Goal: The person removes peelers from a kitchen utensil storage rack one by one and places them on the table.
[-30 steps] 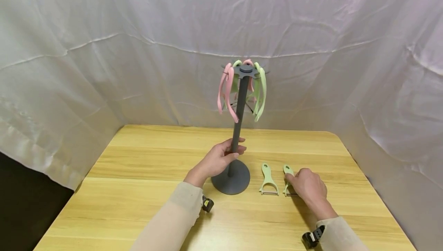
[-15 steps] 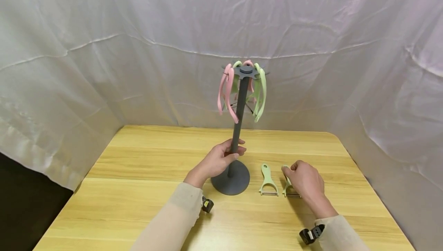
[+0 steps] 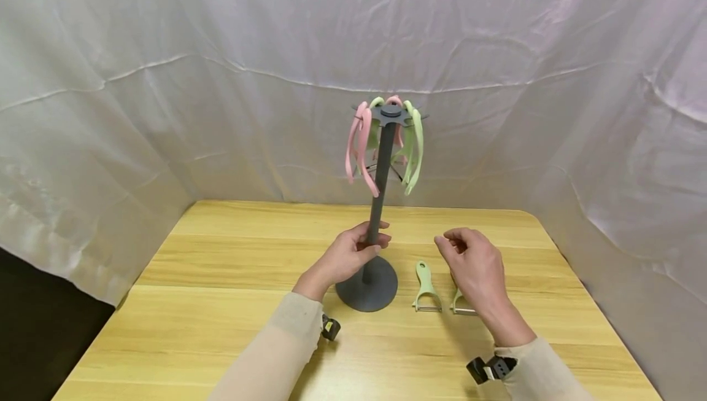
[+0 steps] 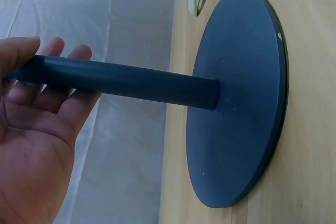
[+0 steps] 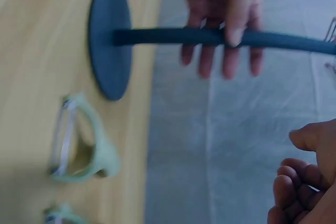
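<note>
A dark grey stand (image 3: 378, 204) with a round base (image 4: 236, 98) stands upright on the table. My left hand (image 3: 343, 258) holds its post low down, the thumb across one side and the fingers behind. Pink peelers (image 3: 364, 149) and green peelers (image 3: 417, 155) hang from the hooks around its top. Two light green peelers lie to the right of the base. The nearer peeler (image 3: 424, 277) shows whole; the other peeler (image 3: 457, 299) is partly covered by my right hand (image 3: 477, 269). That hand is raised over the table with loosely curled fingers and holds nothing.
The wooden table (image 3: 221, 315) is bordered by a pale grey curtain (image 3: 276, 137) at the back and sides. Dark wrist cameras are strapped near both sleeves. A black area (image 3: 38, 321) lies beyond the table's left edge.
My right hand has come away from the far green peeler, rising up and slightly leftward. The peeler stays on the table. My left hand has kept its hold on the post.
</note>
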A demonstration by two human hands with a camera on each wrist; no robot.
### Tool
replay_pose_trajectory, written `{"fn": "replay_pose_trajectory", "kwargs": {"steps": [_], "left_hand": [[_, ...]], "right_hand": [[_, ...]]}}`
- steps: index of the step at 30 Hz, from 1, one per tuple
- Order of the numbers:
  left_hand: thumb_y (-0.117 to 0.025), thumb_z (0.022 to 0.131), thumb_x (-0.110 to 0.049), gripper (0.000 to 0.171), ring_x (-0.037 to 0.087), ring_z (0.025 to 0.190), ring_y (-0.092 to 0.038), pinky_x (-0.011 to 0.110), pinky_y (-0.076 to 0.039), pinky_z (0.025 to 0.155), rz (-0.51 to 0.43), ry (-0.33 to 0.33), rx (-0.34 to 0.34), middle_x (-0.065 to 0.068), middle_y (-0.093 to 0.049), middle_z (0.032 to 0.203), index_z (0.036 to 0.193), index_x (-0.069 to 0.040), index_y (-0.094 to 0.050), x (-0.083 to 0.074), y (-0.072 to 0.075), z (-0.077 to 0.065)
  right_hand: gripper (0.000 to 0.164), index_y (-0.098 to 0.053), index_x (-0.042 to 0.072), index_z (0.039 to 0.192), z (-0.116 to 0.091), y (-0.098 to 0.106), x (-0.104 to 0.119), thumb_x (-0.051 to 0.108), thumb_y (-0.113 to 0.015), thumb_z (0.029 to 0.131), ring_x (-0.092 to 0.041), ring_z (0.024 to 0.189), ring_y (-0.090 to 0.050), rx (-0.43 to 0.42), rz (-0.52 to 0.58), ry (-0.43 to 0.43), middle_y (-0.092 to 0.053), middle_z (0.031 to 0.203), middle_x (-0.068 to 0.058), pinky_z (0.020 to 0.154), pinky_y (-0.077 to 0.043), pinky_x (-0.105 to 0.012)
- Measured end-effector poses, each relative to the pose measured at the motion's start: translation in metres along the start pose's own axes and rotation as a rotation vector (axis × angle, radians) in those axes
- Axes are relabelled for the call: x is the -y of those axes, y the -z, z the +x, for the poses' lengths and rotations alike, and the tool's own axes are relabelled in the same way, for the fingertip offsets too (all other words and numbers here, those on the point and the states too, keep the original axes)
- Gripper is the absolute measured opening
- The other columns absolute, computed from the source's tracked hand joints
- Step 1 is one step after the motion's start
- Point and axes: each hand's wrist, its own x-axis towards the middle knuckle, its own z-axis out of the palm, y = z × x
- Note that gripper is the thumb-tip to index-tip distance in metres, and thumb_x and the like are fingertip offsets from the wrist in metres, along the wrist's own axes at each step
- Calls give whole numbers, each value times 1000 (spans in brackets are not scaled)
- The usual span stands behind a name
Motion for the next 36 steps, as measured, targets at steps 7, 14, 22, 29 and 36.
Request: {"fn": "replay_pose_trajectory", "kwargs": {"steps": [7,14,22,29,36], "left_hand": [[-64,105,-10,41,23,123,-71,41,-56,105,-1,8,-19,7,-73,131,144,-22,-61,0,-2,0],[-64,106,-10,44,23,126,-70,41,-56,106,-5,6,-6,7,-72,135,148,-23,-59,-3,-1,0],[-67,104,-10,48,25,123,-71,42,-56,105,-44,14,23,8,-72,135,150,-22,-59,-1,4,1],[-64,106,-11,48,28,125,-70,45,-53,110,-145,36,92,13,-71,136,153,-18,-57,0,11,4],[-59,109,-10,45,31,127,-69,44,-51,112,-205,56,150,17,-71,134,154,-15,-55,2,13,7]], "right_hand": [[22,-79,9,110,6,12,34,29,-72,102,-22,86,-65,-95,117,81,-73,95,-8,75,-48,-35],[25,-78,8,116,20,24,56,27,-74,101,-22,89,-66,-129,182,133,-74,103,-9,77,-47,-26],[25,-78,7,116,33,37,74,26,-74,101,-20,87,-66,-181,241,192,-75,104,-10,75,-45,-17],[26,-78,6,117,43,45,87,24,-76,100,-18,87,-65,-194,273,223,-74,105,-10,74,-46,-14],[29,-77,4,122,46,47,93,21,-78,98,-18,89,-65,-172,286,265,-74,105,-11,76,-47,-13]]}}
